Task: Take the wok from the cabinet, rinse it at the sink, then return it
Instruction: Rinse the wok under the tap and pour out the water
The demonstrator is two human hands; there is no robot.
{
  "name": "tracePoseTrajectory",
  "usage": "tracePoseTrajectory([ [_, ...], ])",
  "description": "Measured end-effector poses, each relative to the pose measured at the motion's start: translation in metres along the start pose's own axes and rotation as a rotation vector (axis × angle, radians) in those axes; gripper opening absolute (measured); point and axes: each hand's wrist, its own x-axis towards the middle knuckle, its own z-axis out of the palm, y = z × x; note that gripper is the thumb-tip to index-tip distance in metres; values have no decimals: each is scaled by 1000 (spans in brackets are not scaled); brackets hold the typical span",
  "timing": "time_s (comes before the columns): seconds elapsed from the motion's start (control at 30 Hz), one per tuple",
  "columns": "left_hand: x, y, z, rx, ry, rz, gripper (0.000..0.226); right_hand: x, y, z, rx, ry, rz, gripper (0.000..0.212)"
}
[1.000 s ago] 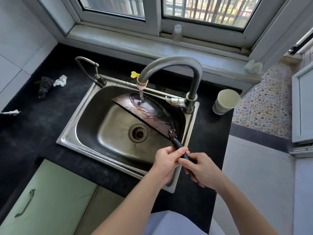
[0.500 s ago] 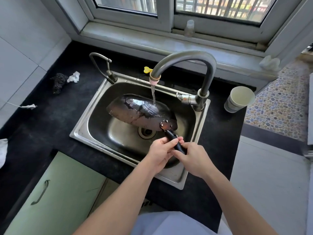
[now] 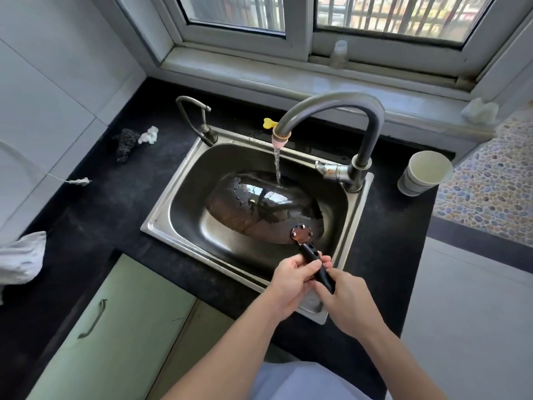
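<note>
Wok is lying dome-up inside the sink, toward its near-right corner; faucet water is hitting its back; left hand and right hand are both clamping the black handle over the near rim; I'm judging it heavy, rigid, wet-slick; the handle is looking like the only sane grip, two-handed.

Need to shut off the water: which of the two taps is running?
The big grey gooseneck tap, pouring onto the wok; the thin tap at the sink's back-left corner pours nothing.
</note>
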Motion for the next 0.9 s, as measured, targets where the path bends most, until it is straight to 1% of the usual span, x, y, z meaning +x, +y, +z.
tracePoseTrajectory([
  [0.1,-2,1,-10,16,-13,0,20,-1,-4,9,-20,22,-10,15],
  [0.23,-3,8,-33,81,-69,1,17,-1,-19,28,-28,53,21,18],
  [0.3,-4,14,-48,113,-101,-9,16,-3,-32,39,-6,70,42,17],
  [0.47,-5,28,-93,244,-155,-8,13,-10,-64,86,158,126,157,14],
  [0.53,-4,32,-111,300,-163,19,17,-13,-78,104,252,160,194,15],
  [0.6,-5,33,-125,355,-159,34,23,-17,-88,121,297,215,232,17],
  [0.67,-10,31,-136,383,-128,52,24,-20,-96,141,183,288,249,26],
  [0.73,-12,28,-142,432,-97,83,20,-24,-103,162,-69,346,322,41],
  [0.77,-13,26,-143,460,-92,108,18,-26,-108,167,-186,378,362,44],
  [0.83,-16,25,-141,494,-82,136,19,-32,-117,171,-370,429,406,44],
  [0.9,-20,22,-143,490,-61,132,18,-38,-121,172,-476,466,352,40],
])
